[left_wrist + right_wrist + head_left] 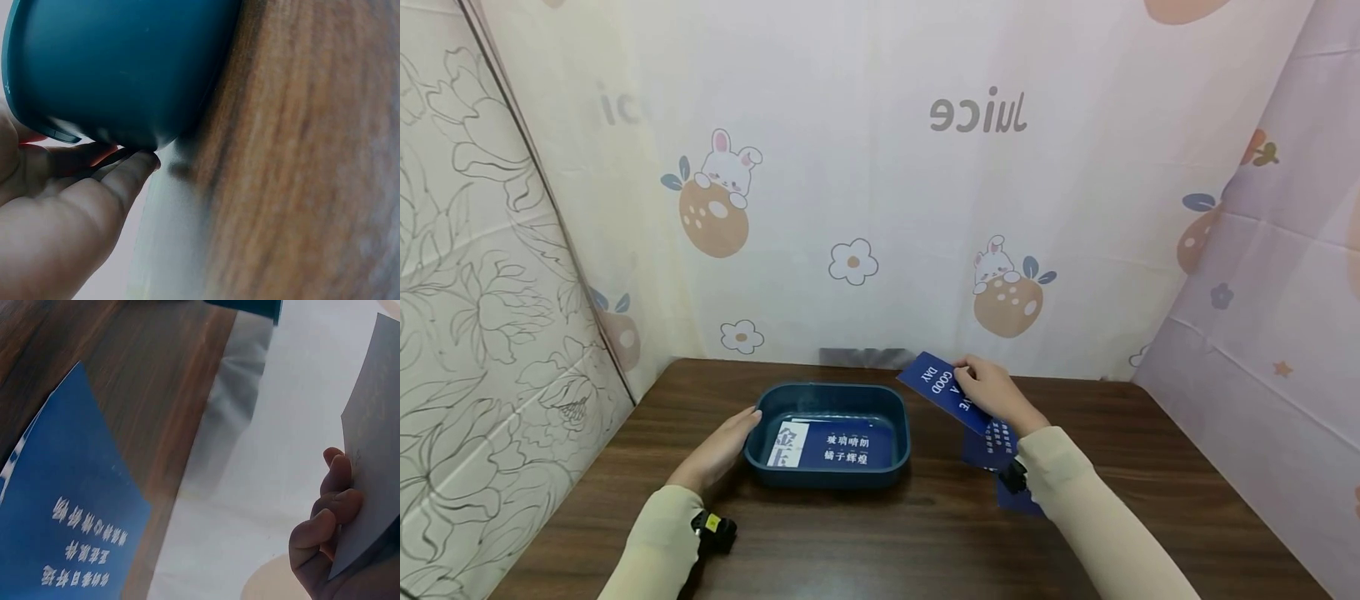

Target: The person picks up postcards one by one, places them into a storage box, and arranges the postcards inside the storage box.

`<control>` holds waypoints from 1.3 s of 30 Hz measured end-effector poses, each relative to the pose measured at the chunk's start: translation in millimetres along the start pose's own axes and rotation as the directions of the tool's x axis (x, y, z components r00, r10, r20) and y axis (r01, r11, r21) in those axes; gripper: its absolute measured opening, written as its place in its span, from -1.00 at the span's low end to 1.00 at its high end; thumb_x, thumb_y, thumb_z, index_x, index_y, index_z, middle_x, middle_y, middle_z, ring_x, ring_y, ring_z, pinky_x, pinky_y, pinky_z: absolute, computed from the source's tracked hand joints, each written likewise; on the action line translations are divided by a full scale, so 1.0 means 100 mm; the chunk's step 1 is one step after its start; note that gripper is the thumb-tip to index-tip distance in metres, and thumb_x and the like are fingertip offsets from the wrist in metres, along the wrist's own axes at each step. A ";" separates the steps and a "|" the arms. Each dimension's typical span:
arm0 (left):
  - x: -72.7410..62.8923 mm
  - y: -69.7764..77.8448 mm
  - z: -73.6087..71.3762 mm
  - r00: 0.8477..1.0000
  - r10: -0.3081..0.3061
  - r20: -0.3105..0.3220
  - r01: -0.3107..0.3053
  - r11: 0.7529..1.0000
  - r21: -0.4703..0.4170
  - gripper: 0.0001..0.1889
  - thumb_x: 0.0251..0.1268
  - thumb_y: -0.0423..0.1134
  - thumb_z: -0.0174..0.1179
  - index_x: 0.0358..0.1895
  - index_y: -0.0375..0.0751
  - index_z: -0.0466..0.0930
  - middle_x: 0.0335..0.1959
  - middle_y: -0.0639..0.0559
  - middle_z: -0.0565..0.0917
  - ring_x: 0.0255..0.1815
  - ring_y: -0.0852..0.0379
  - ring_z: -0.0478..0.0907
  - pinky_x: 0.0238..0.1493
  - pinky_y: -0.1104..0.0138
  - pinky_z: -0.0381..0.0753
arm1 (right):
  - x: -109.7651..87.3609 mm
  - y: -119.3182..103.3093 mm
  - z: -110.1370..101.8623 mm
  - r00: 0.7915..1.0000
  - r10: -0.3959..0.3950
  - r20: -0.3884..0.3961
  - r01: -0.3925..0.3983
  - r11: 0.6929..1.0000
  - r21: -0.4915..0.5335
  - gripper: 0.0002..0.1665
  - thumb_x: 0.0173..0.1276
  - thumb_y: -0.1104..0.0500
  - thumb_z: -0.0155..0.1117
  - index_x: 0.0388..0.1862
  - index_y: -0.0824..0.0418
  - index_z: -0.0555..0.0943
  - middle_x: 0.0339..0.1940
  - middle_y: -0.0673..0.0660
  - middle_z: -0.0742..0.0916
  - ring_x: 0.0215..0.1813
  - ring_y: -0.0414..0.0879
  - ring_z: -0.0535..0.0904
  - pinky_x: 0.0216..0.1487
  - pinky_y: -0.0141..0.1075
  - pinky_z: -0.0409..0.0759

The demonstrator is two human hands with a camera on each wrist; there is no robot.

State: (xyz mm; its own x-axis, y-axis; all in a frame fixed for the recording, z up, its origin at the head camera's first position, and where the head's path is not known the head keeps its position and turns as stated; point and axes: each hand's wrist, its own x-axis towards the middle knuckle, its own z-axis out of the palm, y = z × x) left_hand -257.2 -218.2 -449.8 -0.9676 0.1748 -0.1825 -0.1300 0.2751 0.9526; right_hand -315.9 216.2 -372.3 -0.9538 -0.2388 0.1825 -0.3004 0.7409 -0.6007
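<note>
My right hand (996,392) pinches a blue card (928,377) printed "GOOD DAY" in white, lifted over the table's right half. Its pale back (381,419) faces the right wrist camera, with curled fingers along its edge. Below that hand lie more blue cards (94,506) with white characters, partly hidden by the forearm in the head view. A dark teal plastic basin (827,478) stands left of centre; inside it lies a blue-and-white card (846,450). My left hand (722,450) touches the basin's left side, straight fingers (128,178) against the outer wall under the rim.
The dark wood table (880,550) ends at a patterned cloth backdrop (865,183) with bunny and flower prints. A grey strip (865,358) shows at the back edge. Cloth walls (490,275) stand on both sides. Each wrist wears a small black camera (718,533).
</note>
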 end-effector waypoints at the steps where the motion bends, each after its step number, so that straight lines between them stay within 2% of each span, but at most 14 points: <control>1: 0.00 0.00 0.00 1.000 0.001 0.001 -0.001 1.000 0.002 -0.24 0.66 0.07 -0.24 0.57 -0.47 -0.20 0.59 -0.42 -0.13 0.58 -0.35 -0.24 0.46 -0.19 -0.12 | 0.00 -0.02 0.01 1.000 0.000 0.003 0.000 1.000 0.004 -0.54 0.60 0.05 -0.05 0.26 0.29 0.55 -0.03 0.27 0.70 -0.25 -0.02 0.64 -0.31 -0.21 0.66; 9: 0.00 0.01 0.00 1.000 -0.001 0.006 0.001 1.000 0.003 -0.25 0.67 0.05 -0.25 0.57 -0.48 -0.20 0.59 -0.43 -0.15 0.58 -0.36 -0.25 0.45 -0.21 -0.12 | 0.06 -0.17 0.11 0.999 -0.012 0.031 0.012 1.000 0.011 -0.57 0.59 0.03 -0.03 0.24 0.20 0.58 -0.03 0.23 0.70 -0.24 0.00 0.62 -0.28 -0.21 0.64; 15: -0.02 0.02 -0.01 1.000 -0.006 0.002 0.006 1.000 0.004 -0.25 0.66 0.05 -0.24 0.57 -0.48 -0.21 0.59 -0.43 -0.15 0.58 -0.36 -0.25 0.45 -0.21 -0.12 | 0.13 -0.40 0.22 0.995 -0.070 0.076 0.067 0.997 0.044 -0.62 0.57 0.08 0.00 0.20 0.17 0.62 -0.03 0.17 0.71 -0.23 -0.03 0.59 -0.27 -0.22 0.60; 22: -0.01 0.01 -0.01 1.000 -0.006 0.003 0.006 1.000 0.012 -0.24 0.66 0.07 -0.24 0.58 -0.45 -0.20 0.59 -0.42 -0.15 0.58 -0.36 -0.25 0.44 -0.24 -0.10 | 0.20 -0.69 0.36 0.978 -0.157 0.135 0.151 0.987 0.053 -0.65 0.56 0.11 0.04 0.16 0.20 0.63 -0.13 0.12 0.73 -0.29 -0.11 0.61 -0.31 -0.26 0.63; 25: -0.01 0.01 -0.01 1.000 -0.001 0.003 0.001 1.000 0.015 -0.23 0.66 0.08 -0.24 0.57 -0.46 -0.20 0.59 -0.43 -0.15 0.58 -0.36 -0.25 0.44 -0.24 -0.10 | 0.23 -0.79 0.43 0.972 -0.183 0.148 0.181 0.983 0.030 -0.65 0.56 0.12 0.05 0.16 0.19 0.64 -0.11 0.11 0.73 -0.24 -0.10 0.61 -0.23 -0.23 0.64; 31: 0.02 -0.01 -0.02 1.000 0.002 -0.001 -0.002 1.000 0.013 -0.22 0.65 0.09 -0.24 0.57 -0.46 -0.20 0.59 -0.41 -0.14 0.58 -0.35 -0.24 0.45 -0.21 -0.11 | 0.31 -0.93 0.56 0.965 -0.200 0.169 0.204 0.979 -0.006 -0.68 0.58 0.13 0.06 0.15 0.13 0.66 0.09 0.08 0.72 0.02 -0.08 0.60 0.07 -0.08 0.60; 35: 0.02 0.00 -0.02 1.000 0.005 0.000 -0.005 1.000 0.017 -0.22 0.66 0.09 -0.25 0.57 -0.47 -0.21 0.59 -0.42 -0.15 0.58 -0.34 -0.24 0.46 -0.19 -0.12 | 0.36 -1.01 0.62 0.959 -0.215 0.184 0.221 0.975 -0.017 -0.69 0.59 0.15 0.05 0.14 0.14 0.66 0.11 0.08 0.71 0.09 -0.07 0.61 0.12 -0.07 0.58; 39: 0.00 0.01 -0.02 1.000 0.012 0.007 -0.012 1.000 0.010 -0.23 0.66 0.07 -0.24 0.57 -0.49 -0.21 0.59 -0.43 -0.15 0.58 -0.35 -0.25 0.47 -0.19 -0.12 | 0.39 -1.08 0.66 0.953 -0.226 0.202 0.234 0.972 -0.013 -0.69 0.59 0.17 0.03 0.13 0.16 0.66 0.09 0.09 0.71 0.04 -0.07 0.62 0.10 -0.08 0.60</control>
State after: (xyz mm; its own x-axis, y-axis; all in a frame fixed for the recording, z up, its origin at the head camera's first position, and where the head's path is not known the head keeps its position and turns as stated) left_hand -257.6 -219.6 -448.0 -0.9675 0.1849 -0.1724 -0.1158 0.2820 0.9524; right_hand -320.3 85.2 -351.2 -0.8392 -0.5218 0.1529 -0.5150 0.6727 -0.5312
